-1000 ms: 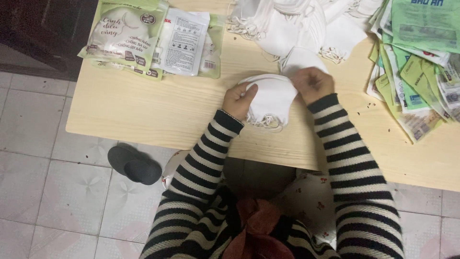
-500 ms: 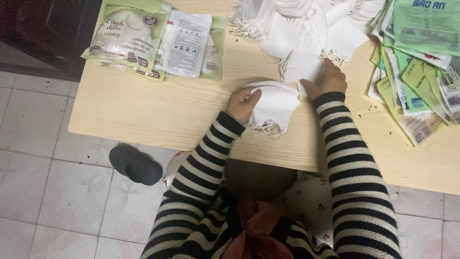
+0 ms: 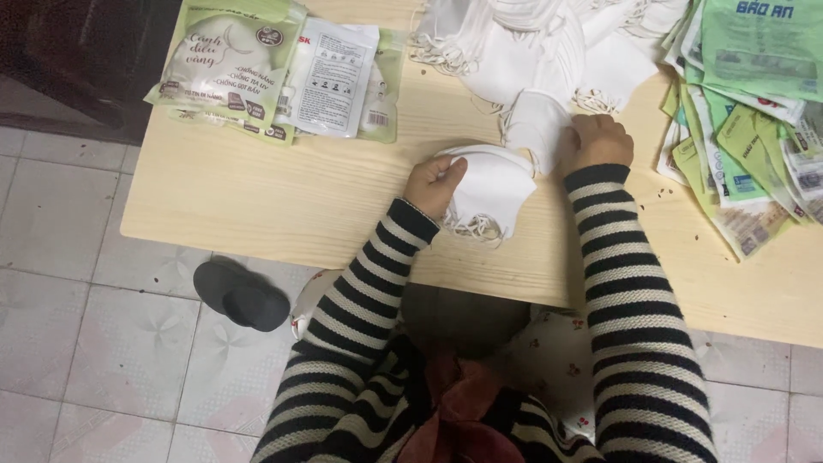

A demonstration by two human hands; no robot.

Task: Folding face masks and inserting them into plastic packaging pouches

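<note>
While only the head view is given, everything can be read from it. A small stack of white cloth masks (image 3: 489, 184) is seen lying on the pale wooden surface (image 3: 283, 206), close to the near edge and between the two striped sleeves. The left hand (image 3: 435, 182) is closed on the left rim of the stack, its grip pinching the fabric between thumb and fingers. The right hand (image 3: 600, 141) is curled into a loose fist at the edge of a single white mask (image 3: 536, 124) that hangs out of the big pile of masks (image 3: 549, 43) farther back; its grip appears closed on that fabric, though the fingertips are hidden beneath the knuckles.

The masks are judged to be very light, soft and limp, so they will fold and sag wherever they are not supported. Thin ear loops (image 3: 471, 227) are seen trailing from the near side of the stack, and they are likely to snag or tangle. A hold is best taken on the folded body or seam edge, with a flat pinch, and not on the loops. Little breakage is to be feared, but layers can easily slide apart.

Printed green packets (image 3: 227, 60) lie at the far left of the surface, and a heap of green wrappers (image 3: 754, 111) at the right. A dark slipper (image 3: 240, 296) rests on the tiled floor.
</note>
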